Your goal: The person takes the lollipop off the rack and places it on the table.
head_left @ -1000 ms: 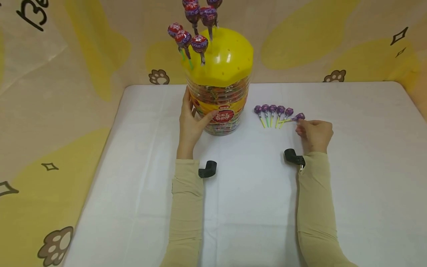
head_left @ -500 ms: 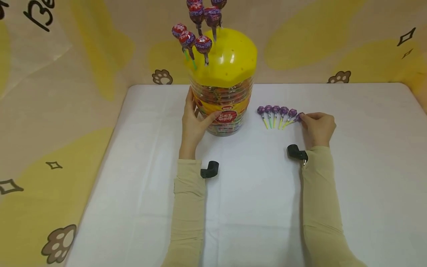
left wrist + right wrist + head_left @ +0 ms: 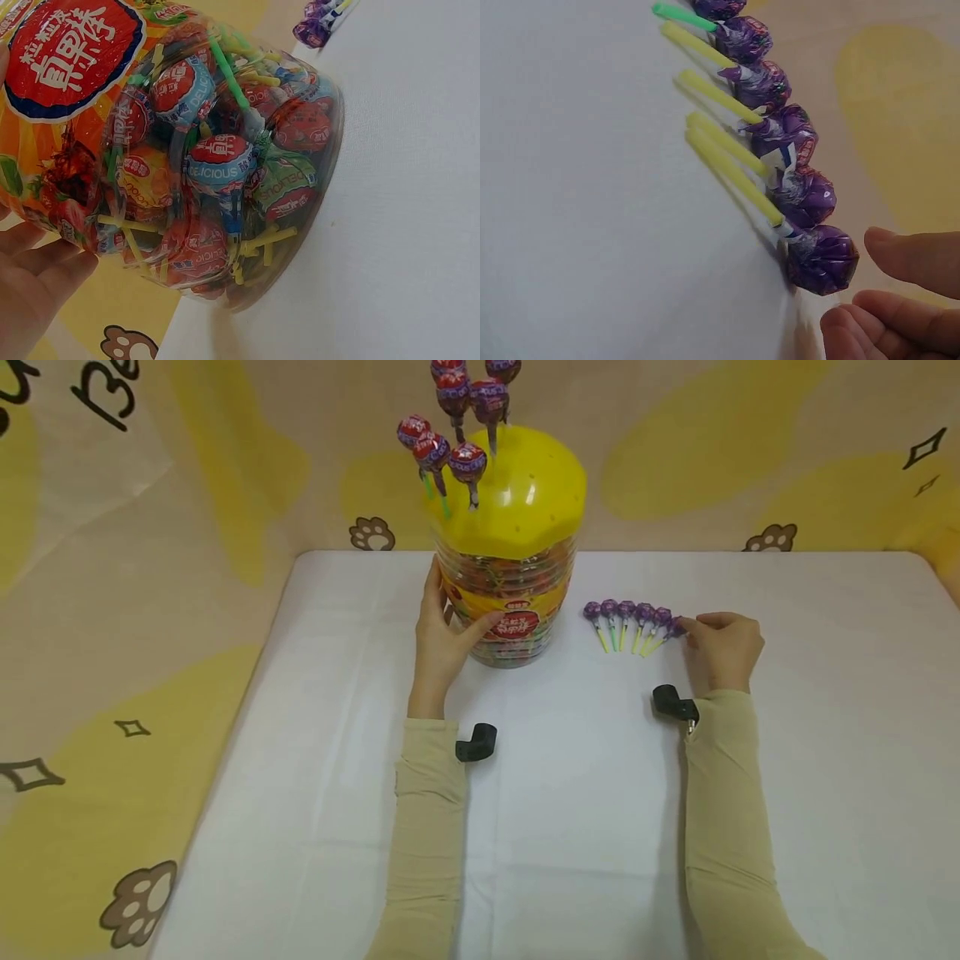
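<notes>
A clear plastic jar with a yellow lid stands at the back of the table, full of wrapped lollipops. My left hand holds its left side, thumb across the front label and fingers round behind. Several red-and-purple lollipops stand upright in the lid. To the jar's right, several purple lollipops lie fanned in a row, heads away from me. My right hand is at the row's right end. In the right wrist view its thumb and fingers are apart, just off the last lollipop.
A white cloth covers the table. Behind and to the left hangs a patterned beige-and-yellow backdrop. Black wrist cameras are on both sleeves, the left camera near the middle and the right camera below the lollipop row.
My right hand has laid a purple lollipop at the right end of the row and let go of it. My left hand stays on the jar. The head view has shifted slightly.
</notes>
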`<action>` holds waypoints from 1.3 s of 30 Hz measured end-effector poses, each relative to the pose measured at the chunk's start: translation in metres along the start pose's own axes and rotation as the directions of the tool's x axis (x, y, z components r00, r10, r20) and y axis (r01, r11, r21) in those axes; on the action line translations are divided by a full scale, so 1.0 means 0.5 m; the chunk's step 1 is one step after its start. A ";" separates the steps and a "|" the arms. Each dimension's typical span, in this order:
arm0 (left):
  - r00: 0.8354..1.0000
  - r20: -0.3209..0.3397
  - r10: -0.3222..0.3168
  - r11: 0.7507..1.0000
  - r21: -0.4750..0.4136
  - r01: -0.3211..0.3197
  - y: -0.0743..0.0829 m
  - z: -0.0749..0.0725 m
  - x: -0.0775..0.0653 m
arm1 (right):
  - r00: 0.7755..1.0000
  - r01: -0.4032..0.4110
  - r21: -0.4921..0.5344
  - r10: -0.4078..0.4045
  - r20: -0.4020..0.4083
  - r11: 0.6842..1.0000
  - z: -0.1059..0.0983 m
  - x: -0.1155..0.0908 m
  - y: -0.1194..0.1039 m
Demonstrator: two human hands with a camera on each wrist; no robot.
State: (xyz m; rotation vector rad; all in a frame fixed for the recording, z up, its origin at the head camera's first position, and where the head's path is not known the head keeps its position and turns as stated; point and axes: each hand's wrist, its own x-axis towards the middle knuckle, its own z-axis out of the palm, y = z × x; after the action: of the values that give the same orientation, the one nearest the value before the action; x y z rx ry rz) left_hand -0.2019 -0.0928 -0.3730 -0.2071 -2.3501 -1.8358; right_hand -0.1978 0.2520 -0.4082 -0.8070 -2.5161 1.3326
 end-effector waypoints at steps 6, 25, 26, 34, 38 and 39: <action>1.000 -0.006 0.013 1.000 0.016 -0.013 0.000 0.002 -0.001 | 0.993 0.036 0.097 -0.025 -0.111 0.995 -0.005 -0.005 -0.038; 1.000 -0.006 0.026 0.999 0.031 -0.025 -0.003 0.003 -0.006 | 0.874 0.429 0.671 -0.466 -0.138 0.605 0.038 -0.121 -0.321; 1.000 -0.007 0.025 0.999 0.028 -0.025 -0.003 0.002 -0.006 | 0.864 0.437 0.685 -0.485 -0.138 0.583 0.039 -0.127 -0.336; 1.000 -0.010 0.025 0.999 0.025 -0.025 -0.002 0.001 -0.008 | 0.787 0.542 0.637 -0.597 -0.156 0.548 0.045 -0.163 -0.426; 1.000 -0.011 0.025 0.999 0.028 -0.025 -0.001 -0.001 -0.007 | 0.754 0.575 0.616 -0.641 -0.143 0.539 0.052 -0.173 -0.451; 1.000 -0.010 0.024 0.999 0.031 -0.024 -0.001 -0.001 -0.006 | 0.750 0.576 0.613 -0.648 -0.132 0.541 0.055 -0.175 -0.457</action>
State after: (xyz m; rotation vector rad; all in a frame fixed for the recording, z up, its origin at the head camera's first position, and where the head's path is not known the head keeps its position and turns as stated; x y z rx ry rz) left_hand -0.1989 -0.0936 -0.3739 -0.2199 -2.3564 -1.7848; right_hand -0.2220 0.0822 -0.2315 0.3017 -1.8634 1.7540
